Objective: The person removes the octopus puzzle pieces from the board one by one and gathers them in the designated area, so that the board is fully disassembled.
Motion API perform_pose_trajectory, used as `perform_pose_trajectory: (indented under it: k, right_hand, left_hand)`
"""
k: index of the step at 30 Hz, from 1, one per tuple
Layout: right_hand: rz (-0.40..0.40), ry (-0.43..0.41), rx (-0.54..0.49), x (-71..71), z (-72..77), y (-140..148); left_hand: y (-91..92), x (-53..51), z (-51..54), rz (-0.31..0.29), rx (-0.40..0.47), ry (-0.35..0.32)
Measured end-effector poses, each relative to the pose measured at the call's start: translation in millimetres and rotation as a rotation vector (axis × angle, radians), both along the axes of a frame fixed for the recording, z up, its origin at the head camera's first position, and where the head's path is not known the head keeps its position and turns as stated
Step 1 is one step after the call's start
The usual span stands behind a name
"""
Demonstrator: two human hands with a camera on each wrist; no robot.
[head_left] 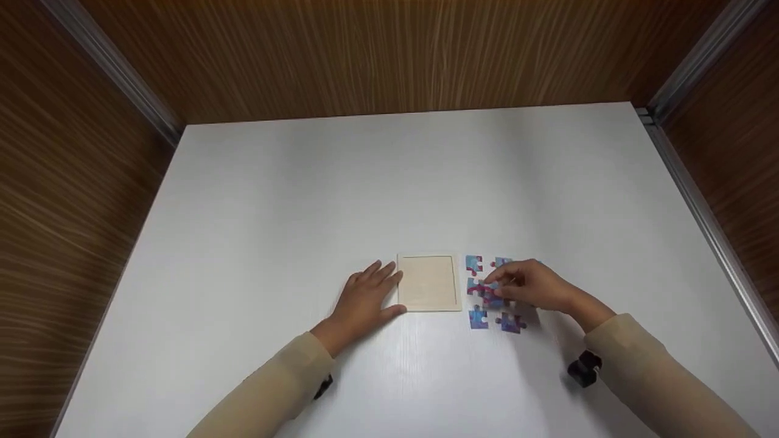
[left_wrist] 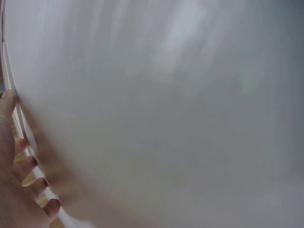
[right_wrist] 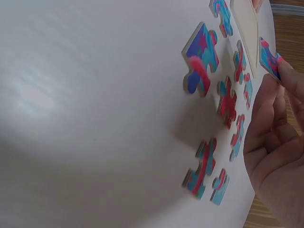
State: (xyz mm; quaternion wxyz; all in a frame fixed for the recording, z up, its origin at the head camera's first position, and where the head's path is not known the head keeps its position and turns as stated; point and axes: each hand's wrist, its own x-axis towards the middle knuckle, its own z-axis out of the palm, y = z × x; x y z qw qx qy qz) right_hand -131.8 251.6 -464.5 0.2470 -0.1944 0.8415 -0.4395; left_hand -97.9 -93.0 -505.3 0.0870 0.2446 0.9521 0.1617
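My left hand point(head_left: 363, 298) lies with fingers spread at the left edge of a square wooden puzzle tray point(head_left: 459, 292), its fingertips and thumb touching the frame. The tray's recess holds no pieces. In the left wrist view, the fingers point(left_wrist: 24, 166) rest along the tray's edge. To the right of the tray, my right hand point(head_left: 532, 285) pinches a blue, purple and pink jigsaw piece point(right_wrist: 269, 59) between thumb and fingers. The right wrist view shows this piece raised and tilted above the table. Loose jigsaw pieces lie beneath and around that hand, some hidden by it in the head view.
Several loose jigsaw pieces, among them a blue one point(head_left: 478, 318), a purple one point(head_left: 511, 323) and a red one point(right_wrist: 228, 102), lie spread right of the tray. The white table point(head_left: 389, 188) is bordered by wood-grain panels point(head_left: 389, 61) at the back and sides.
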Motion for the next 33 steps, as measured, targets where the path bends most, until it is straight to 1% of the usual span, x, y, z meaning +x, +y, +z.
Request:
perform_pose_trajectory:
  k: [3, 9, 15, 23, 27, 30, 33]
  right_hand:
    - [0.003, -0.013, 0.006, 2.6, 0.6, 7.9]
    - [0.024, -0.025, 0.011, 9.1, 0.3, 23.3]
    - [0.048, -0.051, 0.052, 13.6, -1.6, 37.8]
    - [0.077, -0.106, 0.042, 19.3, 2.2, 50.9]
    - [0.094, -0.090, 0.066, 21.4, 2.4, 57.0]
    - [0.091, -0.082, 0.094, 22.4, 1.8, 61.2]
    - [0.079, -0.098, 0.113, 23.5, 1.1, 64.0]
  left_hand:
    - [0.3, -0.5, -0.3, 0.002, 0.003, -0.012]
    - [1.2, -1.6, -2.6, -0.004, -0.011, -0.006]
    - [1.2, -2.0, -3.0, -0.008, -0.007, 0.016]
    - [0.4, -2.4, -4.2, -0.012, 0.002, 0.030]
    - [0.3, -2.8, -4.9, -0.010, 0.002, 0.034]
    - [0.7, -3.1, -4.7, -0.009, 0.003, 0.036]
    - [1.1, -3.4, -3.9, -0.009, 0.001, 0.034]
